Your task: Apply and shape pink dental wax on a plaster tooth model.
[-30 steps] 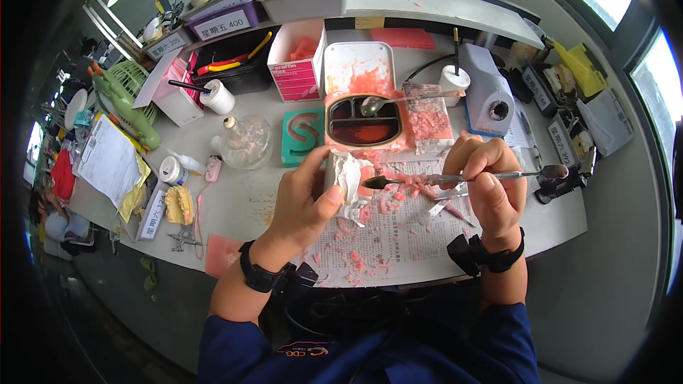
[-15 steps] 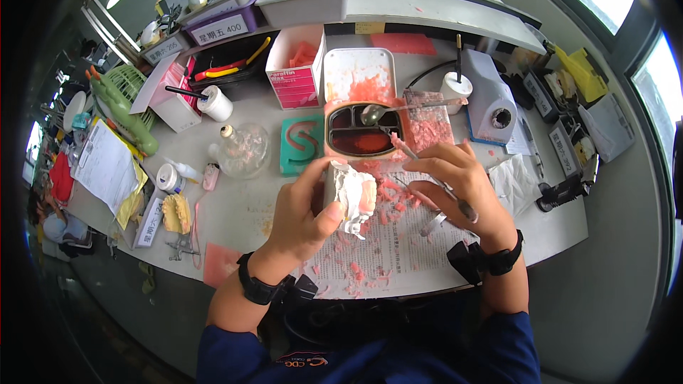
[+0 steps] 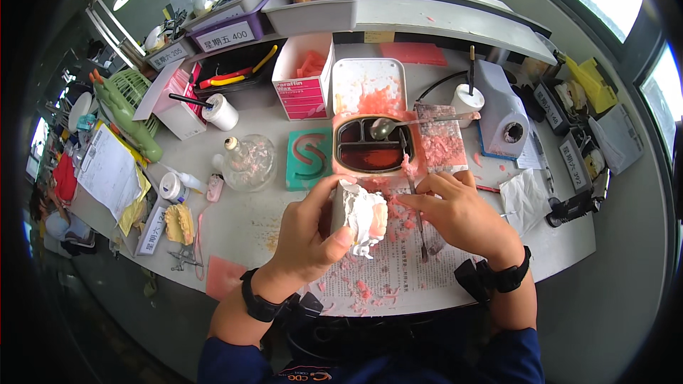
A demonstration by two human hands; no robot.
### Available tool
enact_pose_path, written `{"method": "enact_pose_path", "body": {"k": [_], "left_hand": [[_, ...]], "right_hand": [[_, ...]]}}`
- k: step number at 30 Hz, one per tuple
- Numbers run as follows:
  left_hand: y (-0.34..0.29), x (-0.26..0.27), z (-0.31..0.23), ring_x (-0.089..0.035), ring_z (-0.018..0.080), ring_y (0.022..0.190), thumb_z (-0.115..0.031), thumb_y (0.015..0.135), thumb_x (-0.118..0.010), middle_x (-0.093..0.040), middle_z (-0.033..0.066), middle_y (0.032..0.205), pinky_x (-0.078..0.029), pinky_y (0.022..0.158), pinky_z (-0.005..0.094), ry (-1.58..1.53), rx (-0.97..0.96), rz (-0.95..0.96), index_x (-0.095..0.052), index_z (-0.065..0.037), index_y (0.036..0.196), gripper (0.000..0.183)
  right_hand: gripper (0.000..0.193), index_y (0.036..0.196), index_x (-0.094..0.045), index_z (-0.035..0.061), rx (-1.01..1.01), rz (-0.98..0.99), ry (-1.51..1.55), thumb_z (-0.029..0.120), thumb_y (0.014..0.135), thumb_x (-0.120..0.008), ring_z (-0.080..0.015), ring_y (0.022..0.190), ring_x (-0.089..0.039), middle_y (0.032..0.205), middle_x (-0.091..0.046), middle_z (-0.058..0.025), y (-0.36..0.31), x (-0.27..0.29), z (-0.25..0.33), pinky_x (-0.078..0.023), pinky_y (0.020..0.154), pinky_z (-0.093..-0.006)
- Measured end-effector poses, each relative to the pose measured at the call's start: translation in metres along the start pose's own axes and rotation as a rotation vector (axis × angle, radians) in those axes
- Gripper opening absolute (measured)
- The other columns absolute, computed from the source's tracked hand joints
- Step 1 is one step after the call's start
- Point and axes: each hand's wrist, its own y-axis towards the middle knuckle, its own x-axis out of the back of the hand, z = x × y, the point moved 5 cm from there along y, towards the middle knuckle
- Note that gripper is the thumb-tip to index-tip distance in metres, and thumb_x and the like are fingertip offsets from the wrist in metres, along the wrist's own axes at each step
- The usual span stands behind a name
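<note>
My left hand (image 3: 302,231) is wrapped round a dental plaster cast (image 3: 361,217), its ragged white face and a pink wax part turned to the right. In my right hand (image 3: 466,217) a slim metal wax spatula (image 3: 419,224) is pinched between thumb and fingers. Its far end, with pink wax stuck on it, reaches the right side of the wax heating pot (image 3: 339,164). Dark red molten wax fills the pot's compartments. A metal spoon (image 3: 382,128) rests across the pot's right rim. Pink wax scraps lie on the newspaper (image 3: 388,288) under both hands.
A glass spirit lamp (image 3: 247,163) and a green block (image 3: 308,160) stand left of the pot. A wax box (image 3: 304,92) is behind. On the right are a white jar (image 3: 467,99), a blue-grey machine (image 3: 501,117) and crumpled tissue (image 3: 525,199). A yellowish cast (image 3: 179,224) sits far left.
The spatula has turned from a slant to nearly in line with the pot, and my right hand's grip has shifted. My left hand still holds the cast. The whole view has shifted slightly.
</note>
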Motion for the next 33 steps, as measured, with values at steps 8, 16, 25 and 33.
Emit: {"method": "enact_pose_path", "body": {"k": [8, 16, 25, 33], "left_hand": [[0.0, 0.001, -0.011, -0.066, 0.0153, 0.072, -0.068, 0.082, -0.059, -0.068, 0.0104, 0.084, -0.049, 0.064, 0.0276, -0.019, -0.02, -0.029, -0.045, -0.002, 0.131, 0.083], [-0.001, 0.003, -0.006, -0.061, 0.0172, 0.065, -0.061, 0.088, -0.051, -0.065, 0.0093, 0.076, -0.047, 0.063, 0.0306, 0.05, -0.054, 0.007, -0.041, -0.006, 0.134, 0.072], [-0.005, 0.014, -0.032, -0.058, 0.0242, 0.101, -0.052, 0.094, -0.048, -0.047, 0.0171, 0.122, -0.055, 0.067, 0.0334, 0.536, -0.194, -0.059, -0.053, -0.005, 0.127, 0.057], [-0.007, 0.006, -0.037, -0.057, 0.0237, 0.111, -0.044, 0.095, -0.053, -0.055, 0.0167, 0.119, -0.055, 0.081, 0.0323, 0.19, -0.137, 0.064, -0.046, 0.001, 0.133, 0.059]], "right_hand": [[0.034, 0.11, -0.067, 0.0042, -0.331, -0.2, 0.18, 0.0, 0.076, -0.071, -0.0268, 0.079, -0.065, 0.092, -0.063, -0.011, -0.029, 0.061, -0.032, -0.054, 0.074, -0.0351], [0.027, 0.099, -0.072, 0.0036, -0.526, 0.144, -0.003, 0.011, 0.074, -0.073, -0.0317, 0.089, -0.066, 0.093, -0.07, -0.0137, -0.089, 0.054, -0.072, -0.052, 0.079, -0.0398], [0.02, 0.091, -0.071, 0.0048, -0.408, 0.167, -0.183, 0.008, 0.071, -0.069, -0.0323, 0.093, -0.064, 0.094, -0.068, -0.0131, -0.098, 0.042, -0.055, -0.05, 0.081, -0.0415], [0.012, 0.094, -0.058, -0.0019, -0.355, -0.245, 0.122, 0.002, 0.084, -0.064, -0.0183, 0.071, -0.061, 0.078, -0.063, -0.0097, -0.087, 0.092, -0.04, -0.048, 0.069, -0.0289]]}}
